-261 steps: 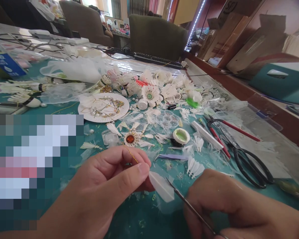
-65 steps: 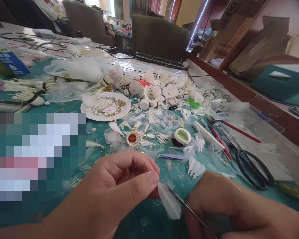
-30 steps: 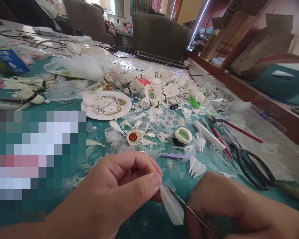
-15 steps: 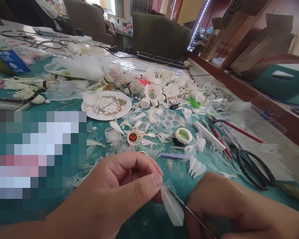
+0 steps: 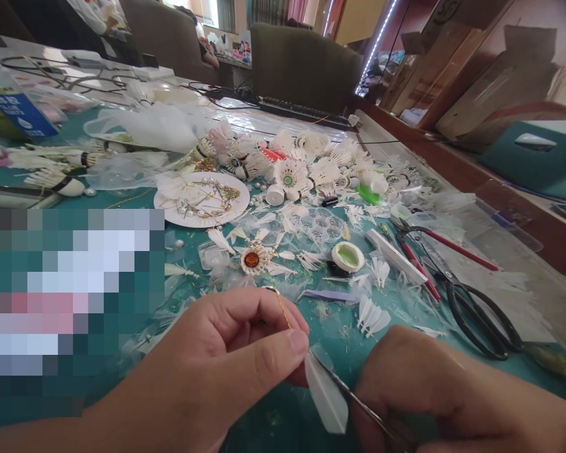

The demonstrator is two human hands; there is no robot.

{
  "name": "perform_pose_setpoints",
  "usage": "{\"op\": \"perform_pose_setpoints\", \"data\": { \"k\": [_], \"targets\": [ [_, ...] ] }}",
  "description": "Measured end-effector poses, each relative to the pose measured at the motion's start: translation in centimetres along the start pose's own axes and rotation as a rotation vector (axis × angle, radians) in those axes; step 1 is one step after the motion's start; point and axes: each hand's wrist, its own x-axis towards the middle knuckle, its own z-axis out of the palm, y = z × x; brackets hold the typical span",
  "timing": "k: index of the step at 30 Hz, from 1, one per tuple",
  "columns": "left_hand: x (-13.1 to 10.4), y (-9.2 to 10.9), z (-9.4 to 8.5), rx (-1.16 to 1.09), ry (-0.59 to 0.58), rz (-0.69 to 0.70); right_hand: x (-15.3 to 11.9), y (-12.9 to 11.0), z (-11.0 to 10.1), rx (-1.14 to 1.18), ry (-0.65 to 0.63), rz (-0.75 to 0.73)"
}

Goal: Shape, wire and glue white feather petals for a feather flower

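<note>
Head camera showed the left hand [image 5: 217,365] curled nearly closed, thumb and forefinger pinching one white feather petal [image 5: 326,395] and one gold wire [image 5: 283,310] low over the teal desk [image 5: 283,421]. Right hand [image 5: 453,396] was closed around one thin metal tool [image 5: 353,396], its tip touching the petal. Beyond lay one paper plate [image 5: 201,199], one pair of black scissors [image 5: 471,308] and one pair of red-handled pliers [image 5: 422,251].

Nearest me, my left hand [image 5: 217,371] and right hand [image 5: 434,390] sit side by side over the table [image 5: 283,421], a feather piece [image 5: 326,396] between them. Just behind the left hand lies a round ornament [image 5: 251,259], and behind that a paper plate [image 5: 201,199]. To the right lie scissors [image 5: 471,308], with pliers [image 5: 422,251] just behind them.
</note>
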Motion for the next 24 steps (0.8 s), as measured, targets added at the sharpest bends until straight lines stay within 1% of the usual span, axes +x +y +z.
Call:
{"op": "perform_pose_setpoints", "data": {
  "k": [2, 5, 8, 11, 14, 15, 16, 18, 21, 24],
  "targets": [
    [-0.04, 0.01, 0.09, -0.002, -0.005, -0.011, 0.15, 0.11, 0.05, 0.014, 0.013, 0.009],
    [0.01, 0.14, 0.32, 0.01, -0.009, 0.017, 0.33, 0.12, 0.31, 0.024, 0.045, 0.024],
    [0.12, 0.17, 0.52, 0.005, -0.004, 0.032, 0.38, -0.03, 0.54, 0.058, 0.02, 0.017],
    [0.23, 0.0, 0.51, -0.007, -0.04, 0.03, 0.41, -0.3, 0.51, 0.086, 0.008, 0.029],
    [0.35, -0.09, 0.5, -0.008, -0.041, 0.027, 0.34, -0.55, 0.38, 0.078, -0.048, 0.031],
    [0.39, -0.06, 0.54, 0.003, -0.04, 0.024, 0.27, -0.59, 0.35, 0.087, -0.049, 0.03],
    [0.41, 0.0, 0.6, 0.016, -0.036, 0.023, 0.17, -0.59, 0.35, 0.09, 0.002, 0.038],
    [0.39, 0.1, 0.71, 0.013, -0.02, 0.026, -0.04, -0.5, 0.35, 0.103, 0.004, 0.041],
    [0.23, 0.11, 0.64, 0.006, -0.02, 0.029, -0.12, -0.28, 0.32, 0.077, -0.032, 0.024],
    [0.04, -0.05, 0.3, 0.017, -0.051, 0.032, 0.17, -0.19, 0.32, 0.038, 0.02, -0.002]
  ]
}}
